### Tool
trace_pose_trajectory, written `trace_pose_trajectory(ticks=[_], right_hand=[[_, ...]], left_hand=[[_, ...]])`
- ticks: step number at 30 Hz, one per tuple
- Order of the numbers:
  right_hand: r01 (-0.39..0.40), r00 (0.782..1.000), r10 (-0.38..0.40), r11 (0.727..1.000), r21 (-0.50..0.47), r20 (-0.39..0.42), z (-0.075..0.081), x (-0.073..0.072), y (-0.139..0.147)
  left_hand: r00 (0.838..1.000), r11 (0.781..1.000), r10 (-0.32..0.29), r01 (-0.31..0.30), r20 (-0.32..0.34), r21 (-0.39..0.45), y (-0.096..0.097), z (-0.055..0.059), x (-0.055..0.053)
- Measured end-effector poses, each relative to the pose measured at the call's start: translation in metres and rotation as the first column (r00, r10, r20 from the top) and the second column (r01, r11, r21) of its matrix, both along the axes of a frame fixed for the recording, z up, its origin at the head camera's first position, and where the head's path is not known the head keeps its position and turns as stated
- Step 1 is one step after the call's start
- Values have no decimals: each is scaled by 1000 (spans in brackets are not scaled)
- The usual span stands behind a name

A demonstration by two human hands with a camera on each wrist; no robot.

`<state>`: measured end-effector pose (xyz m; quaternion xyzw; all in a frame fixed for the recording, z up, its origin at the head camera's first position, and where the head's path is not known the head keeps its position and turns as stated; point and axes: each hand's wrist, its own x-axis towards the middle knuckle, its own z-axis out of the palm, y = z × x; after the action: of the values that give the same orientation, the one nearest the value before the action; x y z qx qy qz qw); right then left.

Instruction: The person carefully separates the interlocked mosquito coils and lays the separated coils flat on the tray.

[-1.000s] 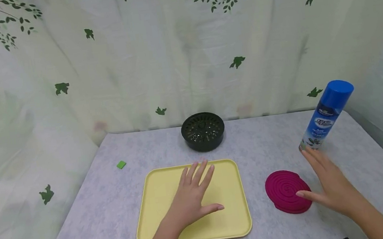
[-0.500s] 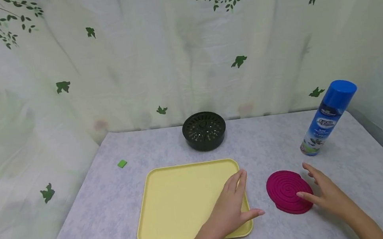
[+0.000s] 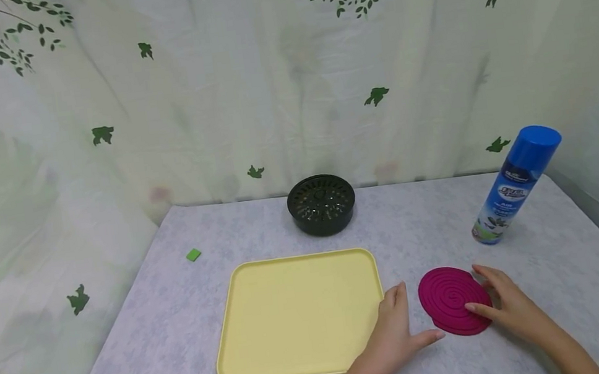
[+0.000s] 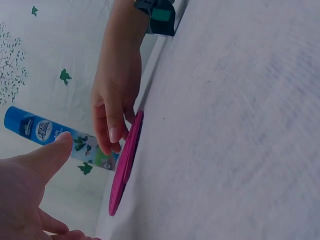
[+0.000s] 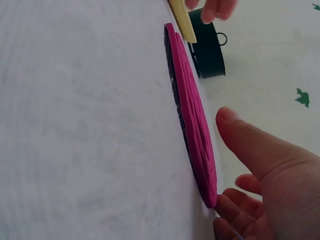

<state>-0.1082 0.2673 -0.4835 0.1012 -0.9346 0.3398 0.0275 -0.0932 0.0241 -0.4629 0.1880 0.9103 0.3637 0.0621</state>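
Observation:
A magenta round mat (image 3: 450,300) with spiral grooves lies flat on the table. My right hand (image 3: 510,304) is at its right edge: the fingertips touch the rim and the thumb (image 5: 250,145) hovers above the top face. In the left wrist view the mat (image 4: 127,165) appears edge-on, with the right hand (image 4: 116,100) over its far end. My left hand (image 3: 393,331), fingers straight and thumb spread, is between the mat and the yellow tray (image 3: 299,318), overlapping the tray's right corner in the head view. It holds nothing.
Behind the mat at the right stands a blue air freshener can (image 3: 512,186). A black round container (image 3: 321,206) with a slotted top is at the back middle. A small green square (image 3: 193,255) lies left of it. A leaf-printed curtain (image 3: 265,91) hangs behind the table.
My left hand has moved right from over the tray toward the mat. The right hand has drawn back from near the can, its fingers coming down to the mat's edge.

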Motion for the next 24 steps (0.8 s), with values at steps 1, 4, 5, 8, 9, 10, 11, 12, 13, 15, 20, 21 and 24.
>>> trace_pose_trajectory(ticks=[1,4,5,8,9,10,11,12,13,15,20,21,24], right_hand=[[2,1000,-2,1000,2,-2,-1,0,0],[11,1000,-11,1000,9,10,-3,0,-1],[12,1000,-12,1000,9,10,-3,-1,-1],[16,1000,-17,1000,14,15,-4,-1,-1],[18,1000,-18,1000,13,16,-4,-1,-1],[18,1000,-18,1000,10,16,-4,-1,-1],[19,1000,-19,1000,6,13,-4,-1,-1],[20,1000,-20,1000,3,11,-4,-1,-1],[21,1000,-21,1000,-3,6,-4,-1,-2],[17,1000,-17,1000,-17,-6,-4,0,-3],[19,1000,-19,999,-39,0,-4,-1,-4],[22,1000,-22,999,-45,4,-4,-1,-5],[50,999,-49,998,-49,16,-3,-2,-5]], left_hand=[[1000,1000,14,-14,4,-5,3,-1,0],[999,998,45,-45,-4,-33,11,-3,0],[999,997,53,-53,-6,-47,14,-4,0],[998,993,64,-65,-13,-95,21,-4,-2],[998,992,66,-67,-13,-109,23,-4,-2],[998,990,67,-69,-14,-120,24,-4,-3],[998,989,66,-68,-15,-129,25,-3,-4],[998,989,66,-67,-14,-134,26,-3,-5],[998,989,67,-68,-10,-132,27,-3,-5],[998,990,67,-66,4,-127,28,-3,-7],[993,996,77,-73,90,-52,29,-4,-10],[990,997,82,-80,112,-17,28,-4,-10],[982,988,92,-110,164,106,27,-5,-10]])
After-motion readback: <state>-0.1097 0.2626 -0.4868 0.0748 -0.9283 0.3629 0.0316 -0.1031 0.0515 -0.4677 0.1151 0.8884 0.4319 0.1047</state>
